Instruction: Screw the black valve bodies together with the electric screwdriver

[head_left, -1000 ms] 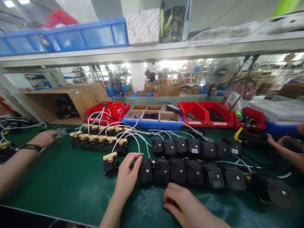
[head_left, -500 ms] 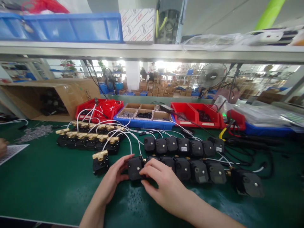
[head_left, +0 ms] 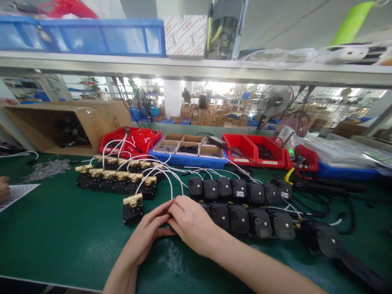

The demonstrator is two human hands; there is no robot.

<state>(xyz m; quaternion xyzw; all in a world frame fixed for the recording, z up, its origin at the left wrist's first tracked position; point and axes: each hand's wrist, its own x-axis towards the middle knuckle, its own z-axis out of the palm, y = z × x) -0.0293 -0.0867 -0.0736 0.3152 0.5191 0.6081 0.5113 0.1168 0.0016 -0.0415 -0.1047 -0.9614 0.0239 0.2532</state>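
Both hands meet over one black valve actuator [head_left: 166, 226], a square black housing mostly hidden behind my fingers. My left hand [head_left: 150, 232] grips its left side, fingers above and thumb below. Around its right and front sides my right hand [head_left: 192, 224] is closed, fingertips bent in against my left fingers. A white cable [head_left: 170, 185] rises behind the hands. Left of them stands another actuator [head_left: 132, 213] with a brass fitting [head_left: 132, 200] on top. To the right, a row of black actuators [head_left: 239, 219] lies with flat faces toward me.
More brass-topped actuators [head_left: 114, 181] stand in rows at left; another black row [head_left: 225, 188] lies behind. Red bins [head_left: 268, 163] and a blue tray [head_left: 208, 163] line the back. A cardboard box [head_left: 104, 122] lies back left. Another person's hand [head_left: 3, 188] is at the left edge.
My right hand has moved up and left across the actuator's face, now covering most of it. The view has shifted slightly. A dark elongated shape has appeared at the lower right.
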